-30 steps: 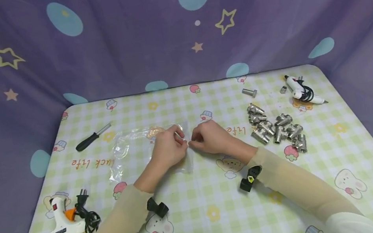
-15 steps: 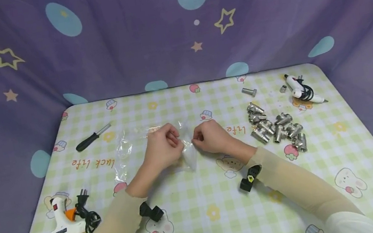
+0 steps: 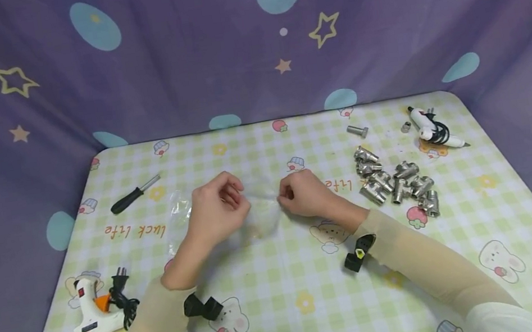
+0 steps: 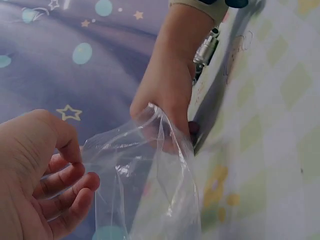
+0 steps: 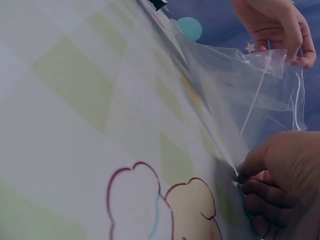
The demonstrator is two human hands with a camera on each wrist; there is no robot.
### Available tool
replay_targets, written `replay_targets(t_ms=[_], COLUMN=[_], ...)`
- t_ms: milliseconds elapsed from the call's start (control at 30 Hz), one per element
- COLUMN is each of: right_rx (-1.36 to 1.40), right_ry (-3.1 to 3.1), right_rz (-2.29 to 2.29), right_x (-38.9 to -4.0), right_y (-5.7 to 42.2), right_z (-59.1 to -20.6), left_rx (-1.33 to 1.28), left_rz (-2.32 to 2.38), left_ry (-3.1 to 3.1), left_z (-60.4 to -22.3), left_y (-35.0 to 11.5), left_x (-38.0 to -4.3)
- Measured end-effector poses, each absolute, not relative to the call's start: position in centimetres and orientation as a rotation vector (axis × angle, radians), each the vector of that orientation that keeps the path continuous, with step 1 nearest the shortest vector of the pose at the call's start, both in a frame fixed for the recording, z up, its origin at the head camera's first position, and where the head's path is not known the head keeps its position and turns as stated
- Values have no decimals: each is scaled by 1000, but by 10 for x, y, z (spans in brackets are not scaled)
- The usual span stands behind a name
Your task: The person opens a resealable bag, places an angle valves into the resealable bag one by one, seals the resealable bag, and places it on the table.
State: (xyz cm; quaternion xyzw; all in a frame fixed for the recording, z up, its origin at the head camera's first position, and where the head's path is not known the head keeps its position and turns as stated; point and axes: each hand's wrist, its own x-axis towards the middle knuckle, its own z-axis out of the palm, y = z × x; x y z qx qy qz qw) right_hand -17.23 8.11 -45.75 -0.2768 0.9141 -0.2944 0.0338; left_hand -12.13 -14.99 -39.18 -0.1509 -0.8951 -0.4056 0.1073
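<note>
A clear plastic zip bag [image 3: 260, 218] stretches between my two hands above the tablecloth, its mouth partly spread. My left hand [image 3: 215, 207] pinches one side of the opening, raised off the table, as the right wrist view shows at the bag's [image 5: 225, 85] upper edge. Low by the cloth, my right hand [image 3: 303, 195] pinches the opposite side between thumb and finger. Seen from the left wrist, the see-through film [image 4: 145, 175] runs from the left fingertips towards the right hand [image 4: 167, 95]. Nothing is visible inside the bag.
Several metal pipe fittings [image 3: 400, 189] lie right of the hands, with a bolt [image 3: 357, 131] and a small metal piece [image 3: 406, 127] behind. Glue guns lie at right [image 3: 434, 131] and left [image 3: 94, 315]. A screwdriver [image 3: 134, 196] lies back left.
My left hand has moved left and slightly up with its edge of the bag, and the film between the hands has spread. My right hand has barely moved.
</note>
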Motion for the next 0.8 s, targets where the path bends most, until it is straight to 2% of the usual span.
replay_targets(t_ms=[200,367,800], right_rx=[-862,-888,-886], right_ry=[2781,2746,2650], right_rz=[-972,-1034,-1166], right_x=[-171,-168,-165], right_y=[83,82,83], right_z=[-453,-447,-436], left_rx=[-538,-720,-961], left_rz=[-1200,-1100,-488], left_ry=[-2668,-2670,-2748], left_z=[-402,-415,-436], left_y=[-155,-158,-150], left_x=[-126,-131,-141])
